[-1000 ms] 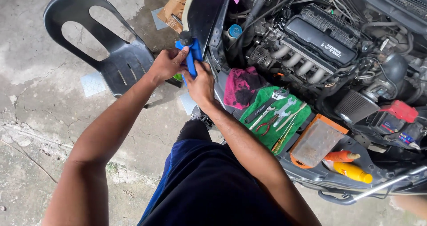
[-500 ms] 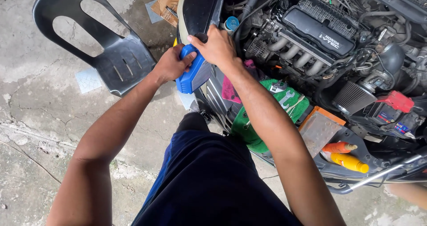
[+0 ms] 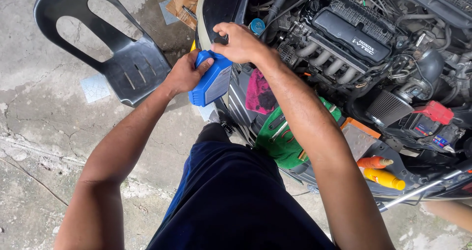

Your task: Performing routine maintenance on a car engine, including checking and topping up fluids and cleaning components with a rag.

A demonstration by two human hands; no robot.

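Cracked concrete floor (image 3: pixel 34 132), open engine bay (image 3: pixel 344 38) | left hand (image 3: pixel 184 75) grasping blue bottle (image 3: pixel 211 80) at bumper edge | right hand (image 3: pixel 241 43) clenched on its top | grey chair (image 3: pixel 132 68) left; pink rag (image 3: pixel 258 92), green tool pouch (image 3: pixel 280 142) right.

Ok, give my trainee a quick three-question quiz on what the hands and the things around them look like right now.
1. True or false: the left hand holds the blue bottle.
2. Where is the right hand? A) on the top of the blue bottle B) on the green tool pouch C) on the black plastic chair
3. Which two coloured items lie at the front edge of the engine bay, to the person's right?

Key:
1. True; its fingers wrap the bottle's side.
2. A.
3. An orange item and a yellow bottle, side by side.
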